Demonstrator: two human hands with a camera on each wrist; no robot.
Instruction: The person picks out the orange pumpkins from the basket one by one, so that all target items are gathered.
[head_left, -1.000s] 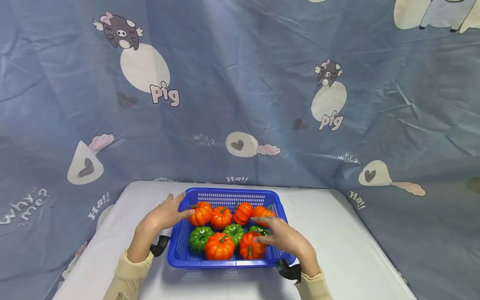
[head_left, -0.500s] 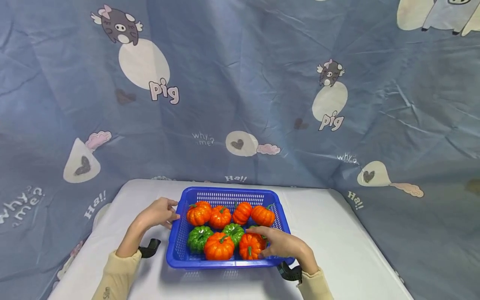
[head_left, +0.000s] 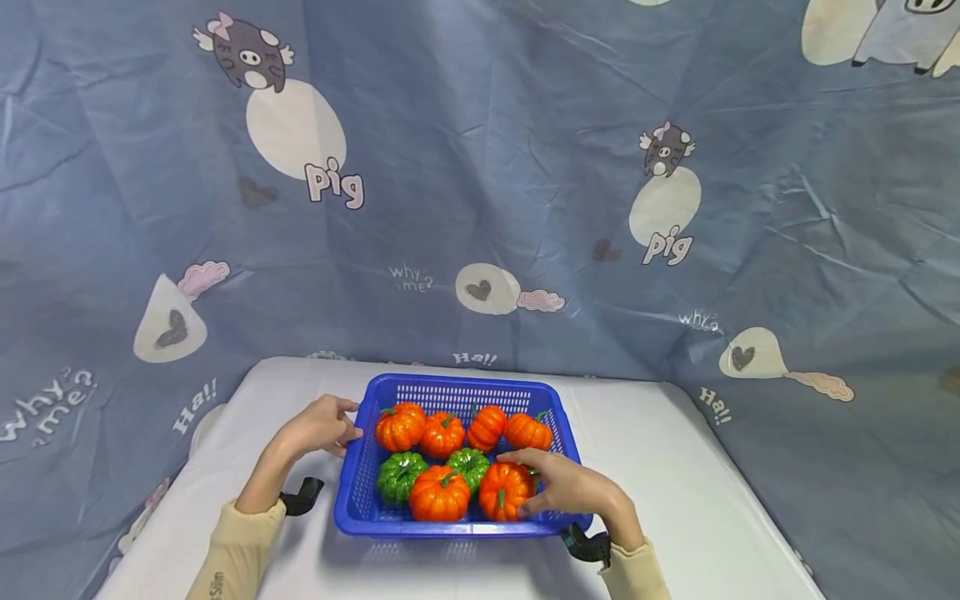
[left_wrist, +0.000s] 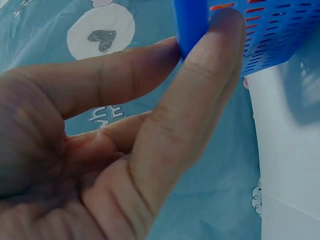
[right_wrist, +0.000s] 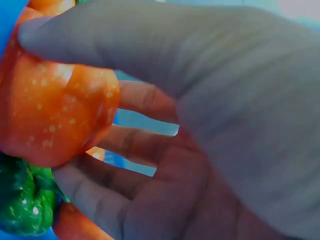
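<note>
A blue plastic basket point(head_left: 468, 381) stands on the white table with several small orange and green pumpkins in it. At its left side my left hand point(head_left: 318, 425) pinches the rim point(left_wrist: 192, 22) between thumb and fingers. My right hand point(head_left: 566, 485) reaches over the right side and grips the front right orange pumpkin point(head_left: 501, 492). In the right wrist view the thumb lies on one side of this orange pumpkin point(right_wrist: 60, 110), with fingers against the other side. A green pumpkin point(head_left: 468, 468) sits just left of it. Another green one is mostly hidden behind the right hand.
Another orange pumpkin point(head_left: 438, 493) sits at the front, beside a green pumpkin point(head_left: 400, 477) on the left. Several orange pumpkins line the basket's back. White tabletop point(head_left: 660, 483) surrounds the basket. A blue patterned cloth point(head_left: 480, 183) hangs behind and at the sides.
My left hand has moved left from above the basket to its left rim. My right hand has lowered and closed around the front right orange pumpkin, which still sits in the basket.
</note>
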